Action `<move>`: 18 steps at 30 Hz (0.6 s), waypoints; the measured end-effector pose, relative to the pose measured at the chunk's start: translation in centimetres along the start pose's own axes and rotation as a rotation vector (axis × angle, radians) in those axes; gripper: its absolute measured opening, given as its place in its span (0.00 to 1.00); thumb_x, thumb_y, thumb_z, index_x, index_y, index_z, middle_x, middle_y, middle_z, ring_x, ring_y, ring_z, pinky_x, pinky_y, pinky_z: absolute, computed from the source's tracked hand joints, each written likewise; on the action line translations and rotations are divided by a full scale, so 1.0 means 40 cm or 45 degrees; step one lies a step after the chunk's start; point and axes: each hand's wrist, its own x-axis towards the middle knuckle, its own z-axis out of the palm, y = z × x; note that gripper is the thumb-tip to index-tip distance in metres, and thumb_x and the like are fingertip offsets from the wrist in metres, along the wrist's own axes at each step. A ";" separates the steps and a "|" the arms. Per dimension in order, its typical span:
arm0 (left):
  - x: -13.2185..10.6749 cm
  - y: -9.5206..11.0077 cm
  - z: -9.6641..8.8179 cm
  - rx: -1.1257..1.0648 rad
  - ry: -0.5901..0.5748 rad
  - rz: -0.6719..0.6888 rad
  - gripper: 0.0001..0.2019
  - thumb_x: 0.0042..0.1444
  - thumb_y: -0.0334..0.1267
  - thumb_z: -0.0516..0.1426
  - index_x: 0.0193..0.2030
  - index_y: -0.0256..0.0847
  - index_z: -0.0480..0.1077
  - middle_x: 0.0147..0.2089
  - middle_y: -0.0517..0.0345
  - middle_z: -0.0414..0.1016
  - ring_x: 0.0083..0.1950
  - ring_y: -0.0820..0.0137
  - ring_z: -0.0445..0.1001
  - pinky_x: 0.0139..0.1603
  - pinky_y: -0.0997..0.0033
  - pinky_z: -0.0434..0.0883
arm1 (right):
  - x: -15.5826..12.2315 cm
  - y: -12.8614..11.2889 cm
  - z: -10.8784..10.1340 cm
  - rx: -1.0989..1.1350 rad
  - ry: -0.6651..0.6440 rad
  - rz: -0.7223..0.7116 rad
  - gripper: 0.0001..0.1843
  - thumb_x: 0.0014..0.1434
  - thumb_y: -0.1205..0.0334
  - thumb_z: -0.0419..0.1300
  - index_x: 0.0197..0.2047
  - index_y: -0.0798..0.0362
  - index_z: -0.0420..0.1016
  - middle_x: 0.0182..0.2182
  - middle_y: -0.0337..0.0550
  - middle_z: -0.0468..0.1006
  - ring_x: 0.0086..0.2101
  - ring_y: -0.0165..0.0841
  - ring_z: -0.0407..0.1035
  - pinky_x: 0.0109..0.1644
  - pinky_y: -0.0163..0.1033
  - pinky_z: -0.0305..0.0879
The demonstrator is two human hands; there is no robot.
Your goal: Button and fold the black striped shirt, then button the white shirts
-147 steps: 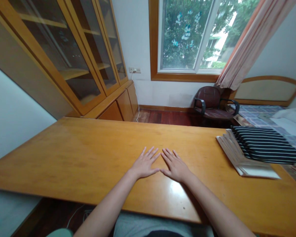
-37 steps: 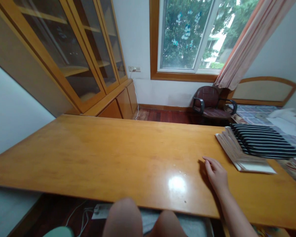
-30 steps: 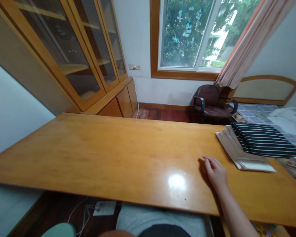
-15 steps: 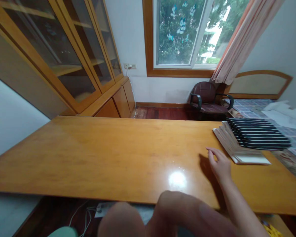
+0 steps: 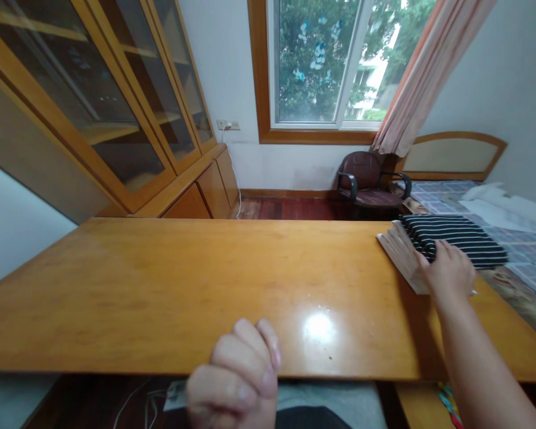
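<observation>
The right grip (image 5: 449,274) is half open, thumb apart from the bent fingers, at the near edge of a black cloth bundle with thin white stripes; whether it has closed on the cloth, I cannot tell. The left grip (image 5: 236,372) is curled into a loose fist, raised before the near edge of the counter, and its palm is hidden.

Largest is the long, glossy, yellow-brown wooden counter (image 5: 196,274), with a bright reflection near its front edge. To its far left stands a tall wooden cabinet (image 5: 212,187) with glass upper doors. Beyond the right end is a bed (image 5: 522,253) with a blue plaid sheet. A wood-framed window (image 5: 308,89) bears small blue-and-white figure stickers, with a pink curtain (image 5: 433,71) hanging beside it. Below the curtain sits a maroon chair (image 5: 364,173) with black armrests. The striped bundle (image 5: 460,235) lies at the counter's right end, on top of a fanned stack of flat, pale packets (image 5: 402,256). Smallest is a pale wall socket (image 5: 228,125) with a white cord.
</observation>
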 end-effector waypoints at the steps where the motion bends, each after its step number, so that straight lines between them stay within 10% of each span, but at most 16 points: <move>1: -0.017 -0.028 -0.012 0.038 -0.025 -0.015 0.12 0.64 0.47 0.56 0.30 0.51 0.70 0.19 0.62 0.65 0.21 0.69 0.60 0.24 0.67 0.65 | -0.002 0.014 0.006 0.012 -0.010 -0.003 0.32 0.64 0.44 0.50 0.55 0.63 0.74 0.53 0.67 0.75 0.55 0.58 0.66 0.58 0.60 0.58; 8: -0.119 -0.174 -0.191 0.575 -0.531 -0.432 0.16 0.69 0.42 0.49 0.34 0.43 0.74 0.33 0.52 0.74 0.37 0.65 0.74 0.38 0.66 0.72 | 0.007 0.030 0.021 0.051 0.055 0.216 0.20 0.62 0.50 0.52 0.39 0.55 0.79 0.36 0.59 0.80 0.43 0.52 0.71 0.46 0.51 0.59; 18: -0.104 -0.265 -0.254 0.847 -0.548 -0.620 0.12 0.66 0.44 0.53 0.39 0.43 0.76 0.45 0.50 0.76 0.50 0.61 0.75 0.54 0.61 0.73 | 0.045 -0.225 -0.114 0.335 0.073 0.192 0.20 0.67 0.50 0.53 0.44 0.57 0.78 0.38 0.57 0.79 0.41 0.45 0.71 0.46 0.45 0.60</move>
